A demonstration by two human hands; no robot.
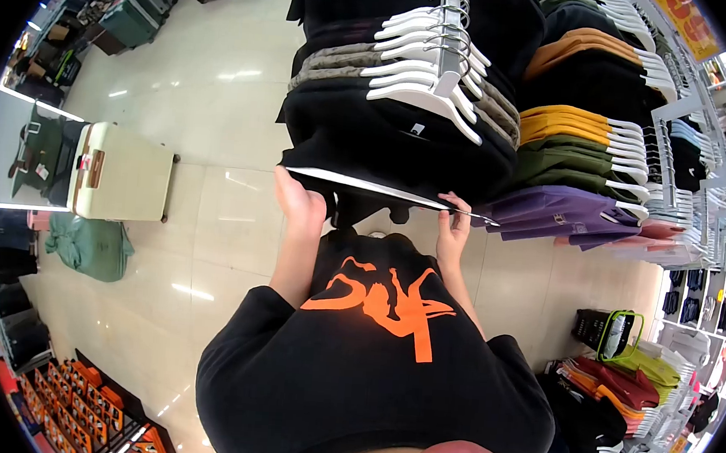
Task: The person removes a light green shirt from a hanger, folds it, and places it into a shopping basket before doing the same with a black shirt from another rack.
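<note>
A white hanger [366, 185] with a black garment on it lies across between my two hands, in front of the rack. My left hand [302, 201] is at the left end of the hanger, wrapped round the garment's edge. Near the hanger's right end, by its metal hook, my right hand [455, 216] pinches it with bent fingers. Just beyond, a black shirt [394, 136] hangs on a white hanger at the front of the rack [448, 72], with patterned grey garments behind it.
Purple shirts [541, 212], green and yellow ones hang close at the right. A cream suitcase [127, 172] and a green bag [88, 245] stand at the left. Black baskets [604, 332] sit at lower right, and orange items [73, 400] at lower left. Tiled floor lies between.
</note>
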